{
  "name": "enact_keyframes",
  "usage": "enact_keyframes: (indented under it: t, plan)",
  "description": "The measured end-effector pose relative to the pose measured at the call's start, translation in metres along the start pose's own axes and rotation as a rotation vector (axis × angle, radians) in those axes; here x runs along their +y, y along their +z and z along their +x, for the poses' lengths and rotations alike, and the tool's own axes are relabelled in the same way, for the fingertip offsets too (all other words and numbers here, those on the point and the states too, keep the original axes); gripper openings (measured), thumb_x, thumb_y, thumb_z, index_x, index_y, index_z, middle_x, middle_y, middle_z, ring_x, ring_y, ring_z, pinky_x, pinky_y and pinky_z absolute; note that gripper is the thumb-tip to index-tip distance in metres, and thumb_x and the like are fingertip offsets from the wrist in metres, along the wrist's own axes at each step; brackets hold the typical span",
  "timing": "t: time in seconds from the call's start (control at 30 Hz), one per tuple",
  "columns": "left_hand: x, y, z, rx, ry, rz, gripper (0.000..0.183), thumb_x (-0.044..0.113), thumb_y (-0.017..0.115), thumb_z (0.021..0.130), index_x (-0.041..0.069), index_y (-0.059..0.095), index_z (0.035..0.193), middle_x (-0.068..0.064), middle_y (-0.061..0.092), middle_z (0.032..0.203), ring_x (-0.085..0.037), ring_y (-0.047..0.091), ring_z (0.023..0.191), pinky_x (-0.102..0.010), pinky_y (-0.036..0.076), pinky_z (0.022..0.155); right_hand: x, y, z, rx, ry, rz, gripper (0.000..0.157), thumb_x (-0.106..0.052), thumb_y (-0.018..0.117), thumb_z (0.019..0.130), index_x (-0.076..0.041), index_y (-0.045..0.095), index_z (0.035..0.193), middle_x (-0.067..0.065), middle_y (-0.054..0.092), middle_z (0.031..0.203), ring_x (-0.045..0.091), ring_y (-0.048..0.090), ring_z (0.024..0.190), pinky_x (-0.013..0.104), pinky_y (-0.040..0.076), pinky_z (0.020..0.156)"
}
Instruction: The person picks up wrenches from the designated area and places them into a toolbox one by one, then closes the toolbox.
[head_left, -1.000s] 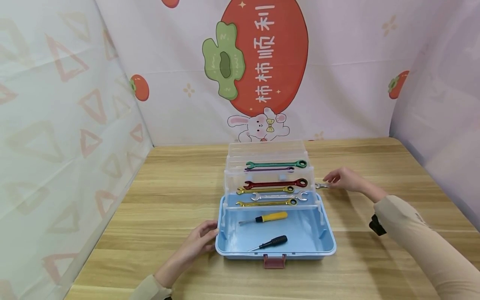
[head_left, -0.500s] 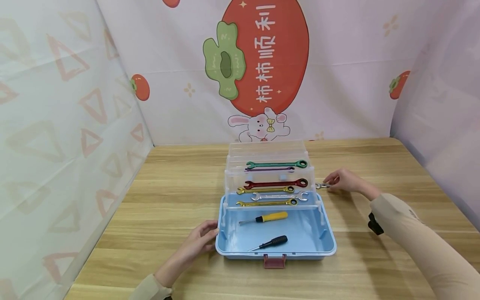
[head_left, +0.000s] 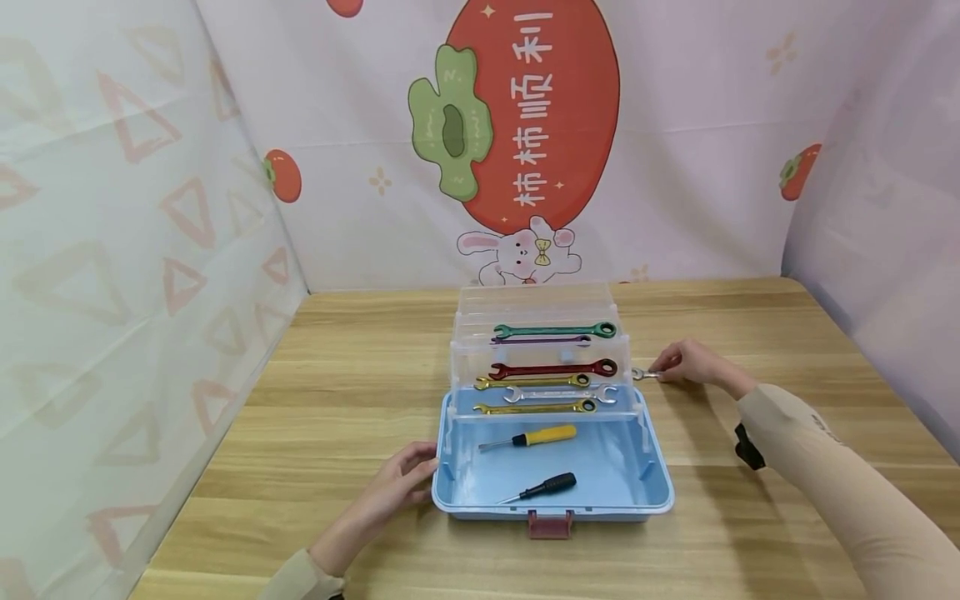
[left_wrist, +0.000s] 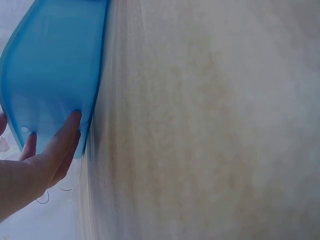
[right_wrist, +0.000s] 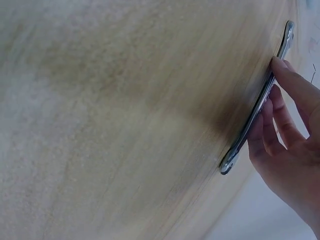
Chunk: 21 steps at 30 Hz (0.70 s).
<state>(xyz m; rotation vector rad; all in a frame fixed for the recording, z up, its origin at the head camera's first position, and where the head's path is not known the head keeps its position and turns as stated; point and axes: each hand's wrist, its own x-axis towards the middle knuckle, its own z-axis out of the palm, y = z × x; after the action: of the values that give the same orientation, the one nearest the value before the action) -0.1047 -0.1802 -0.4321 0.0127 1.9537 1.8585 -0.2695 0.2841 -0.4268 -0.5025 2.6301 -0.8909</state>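
Note:
My right hand (head_left: 690, 362) holds a silver wrench (right_wrist: 257, 105) between thumb and fingers, at the table surface right of the toolbox. In the right wrist view the wrench's two ends stick out past my fingers. Against the left wall of the blue toolbox (head_left: 558, 512) rests my left hand (head_left: 397, 479), its fingers extended along the side in the left wrist view. The toolbox stands with its clear trays (head_left: 468, 350) raised. They hold a green wrench (head_left: 555, 330), a red wrench (head_left: 555, 368) and several others. A yellow screwdriver (head_left: 547, 434) and a black screwdriver (head_left: 555, 483) lie in the bottom.
The wooden table (head_left: 322, 400) extends around the toolbox on all sides. A printed cloth (head_left: 360, 225) hangs behind it, with more cloth at left and right. A reddish latch (head_left: 550, 525) juts from the toolbox front.
My right forearm has shifted slightly to the left, while the hand stays at the wrench. My left hand keeps its place on the toolbox.

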Motion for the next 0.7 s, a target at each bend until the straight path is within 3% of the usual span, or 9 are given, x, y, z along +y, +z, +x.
enact_keyframes:
  t: [0.3,0.7]
  plan:
    - [0.0001,0.0000,0.0001,-0.004,-0.001,0.007,0.054,0.028,0.050,0.090,-0.006,0.034,0.127,-0.021,0.040,0.129,-0.023,0.046,0.111,-0.037,0.047,0.084,-0.0006,-0.0011,0.0011,-0.092,-0.066,0.019,0.012,0.002,0.056,0.081,0.005,0.059,0.092,0.008,0.056,0.082,0.017,0.045,0.073,0.027,0.039,0.064]
    - [0.0003,0.0000,-0.0003,-0.015,0.002,0.006,0.053,0.027,0.050,0.090,-0.007,0.033,0.127,-0.023,0.039,0.129,-0.023,0.048,0.108,-0.037,0.046,0.084,-0.0078,-0.0035,0.0024,-0.195,-0.035,0.016,0.010,0.005,0.051,0.082,0.007,0.052,0.092,0.009,0.051,0.082,0.017,0.044,0.075,0.026,0.039,0.066]
